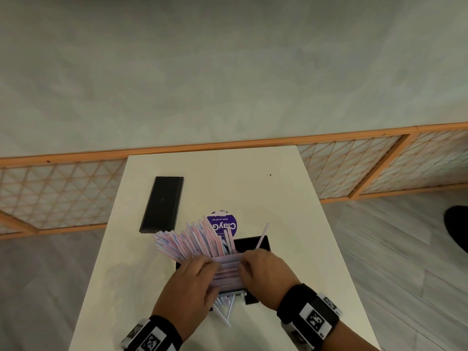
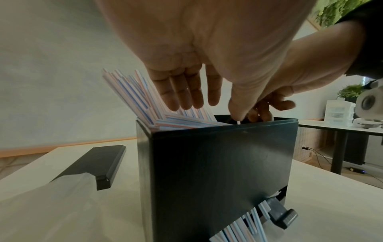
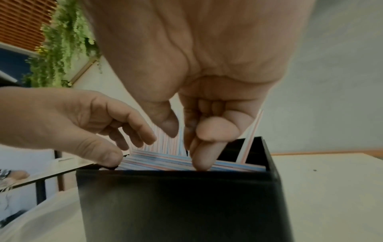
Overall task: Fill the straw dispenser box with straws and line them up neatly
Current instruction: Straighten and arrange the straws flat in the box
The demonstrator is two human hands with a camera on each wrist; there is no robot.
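The black straw dispenser box (image 1: 253,244) (image 2: 217,172) (image 3: 176,204) stands open-topped on the white table (image 1: 291,211). Striped pink-and-blue straws (image 1: 192,241) (image 2: 132,95) fan up and out over its left side. Others lie flat across the top (image 3: 186,162). My left hand (image 1: 212,267) (image 2: 207,106) reaches over the box with straight fingers against the leaning straws, thumb at the rim. My right hand (image 1: 244,266) (image 3: 182,139) presses its fingertips (image 3: 201,160) down on the flat straws. One straw (image 1: 262,236) (image 3: 250,140) stands alone at the right end. Several straws (image 2: 244,229) stick out below the box front.
The box's black lid (image 1: 162,203) (image 2: 99,165) lies on the table to the left. A round purple label (image 1: 224,224) shows behind the box. A clear plastic bag (image 2: 51,204) lies at the near left. A lattice screen (image 1: 63,193) runs behind the table.
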